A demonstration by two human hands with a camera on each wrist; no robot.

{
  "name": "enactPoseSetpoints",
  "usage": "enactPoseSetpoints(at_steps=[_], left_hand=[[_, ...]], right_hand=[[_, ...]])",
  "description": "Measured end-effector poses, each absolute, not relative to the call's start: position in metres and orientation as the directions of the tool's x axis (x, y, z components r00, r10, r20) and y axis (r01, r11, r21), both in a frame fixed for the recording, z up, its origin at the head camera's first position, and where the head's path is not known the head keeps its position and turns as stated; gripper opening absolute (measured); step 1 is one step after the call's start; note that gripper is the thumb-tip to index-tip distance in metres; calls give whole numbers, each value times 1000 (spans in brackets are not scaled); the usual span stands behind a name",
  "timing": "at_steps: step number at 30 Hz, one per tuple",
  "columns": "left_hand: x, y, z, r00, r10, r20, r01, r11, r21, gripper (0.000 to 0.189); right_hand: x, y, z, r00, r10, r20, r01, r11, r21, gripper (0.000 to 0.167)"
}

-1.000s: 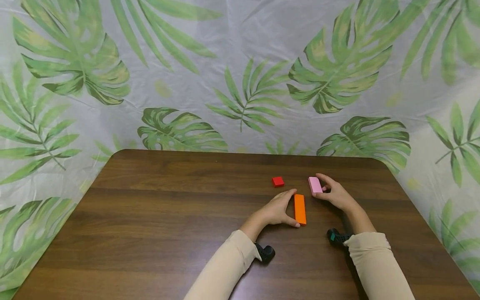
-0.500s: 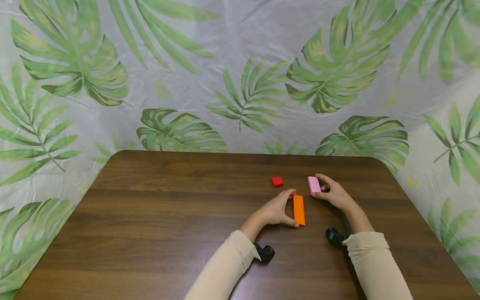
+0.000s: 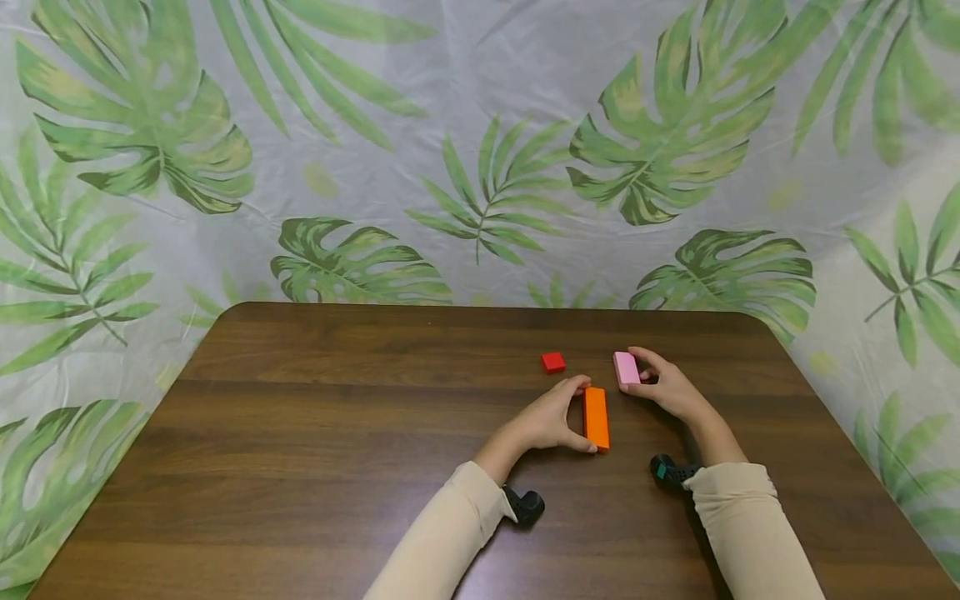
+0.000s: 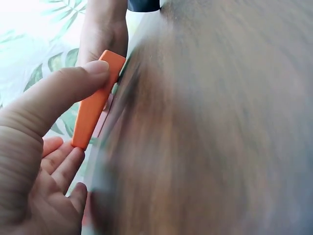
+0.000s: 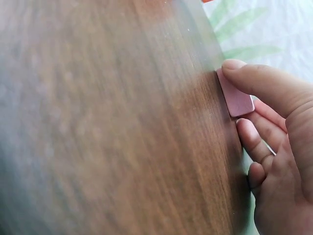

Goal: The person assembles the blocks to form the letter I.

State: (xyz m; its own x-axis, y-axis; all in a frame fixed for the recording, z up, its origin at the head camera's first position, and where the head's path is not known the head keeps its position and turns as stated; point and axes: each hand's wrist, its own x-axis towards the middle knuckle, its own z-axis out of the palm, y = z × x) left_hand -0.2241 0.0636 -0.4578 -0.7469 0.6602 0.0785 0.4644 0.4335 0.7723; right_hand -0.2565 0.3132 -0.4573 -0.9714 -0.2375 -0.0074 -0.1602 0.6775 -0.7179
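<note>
My left hand pinches a long orange block by its two short ends, thumb at the near end and fingertips at the far one. In the left wrist view the thumb lies on one end of the orange block and fingers support the other. To the right, my right hand pinches a smaller pink block between thumb and fingers. The right wrist view shows the thumb on top of the pink block, close to the tabletop. Behind the left hand lies a flat red square block, untouched.
The dark wooden table has rounded far corners. A cloth with green leaf prints hangs right behind its far edge. Black devices sit on both wrists, below beige sleeves.
The head view drifts slightly, shifting everything a little to the left. Both hands keep their hold on the same blocks, and the red block stays where it was.
</note>
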Motion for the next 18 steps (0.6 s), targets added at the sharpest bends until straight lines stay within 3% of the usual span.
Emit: enactPoseSetpoints(at_steps=[18], left_hand=[[-217,14,-429,-725,647,235,593,414,691,97]], right_hand=[[-257,314,-461,-973,-229,10,-163,664,-730,72]])
